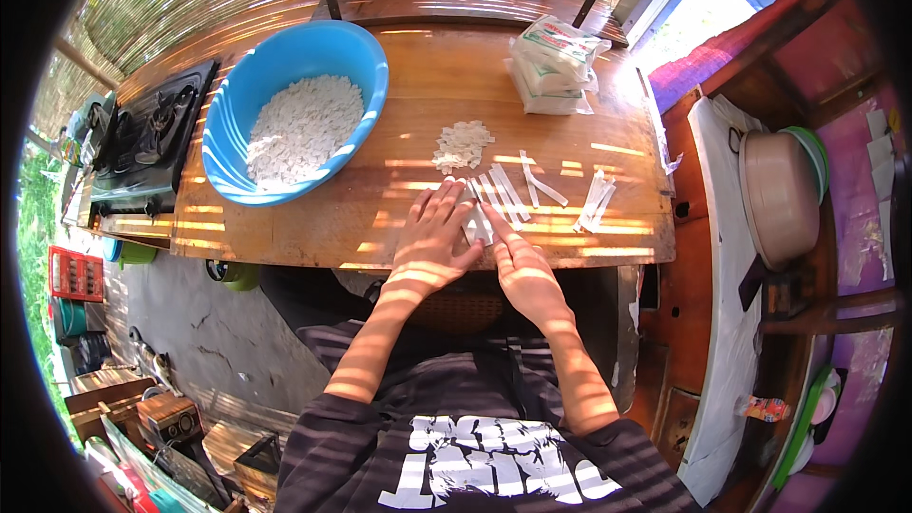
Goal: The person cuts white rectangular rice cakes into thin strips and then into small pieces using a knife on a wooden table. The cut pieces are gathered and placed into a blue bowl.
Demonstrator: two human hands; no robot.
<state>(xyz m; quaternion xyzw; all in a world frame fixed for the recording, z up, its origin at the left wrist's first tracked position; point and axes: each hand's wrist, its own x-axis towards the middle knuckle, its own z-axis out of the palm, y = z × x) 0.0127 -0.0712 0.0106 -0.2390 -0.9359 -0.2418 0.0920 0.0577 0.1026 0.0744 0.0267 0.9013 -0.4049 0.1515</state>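
My left hand (434, 235) lies palm down on a flat white sheet (479, 228), fingers pointing away from me. Its thumb reaches across the sheet's near end. My right hand (526, 267) is closed with the index finger stretched forward along a thin knife-like blade (473, 191), mostly hidden beneath the hand. Several narrow white strips (507, 192) lie side by side just right of the fingertips. Two more strips (536, 182) lie crossed beyond them, and a small bundle of strips (596, 201) is farther right. Past my fingertips is a pile of small cut white pieces (462, 146).
A blue basin (367, 96) holding many white pieces stands on the wooden table (420, 78) at left, beside a black gas stove (153, 132). Stacked plastic packets (556, 68) sit at the back right. A white-topped counter (723, 285) with a beige basin (780, 192) runs along the right.
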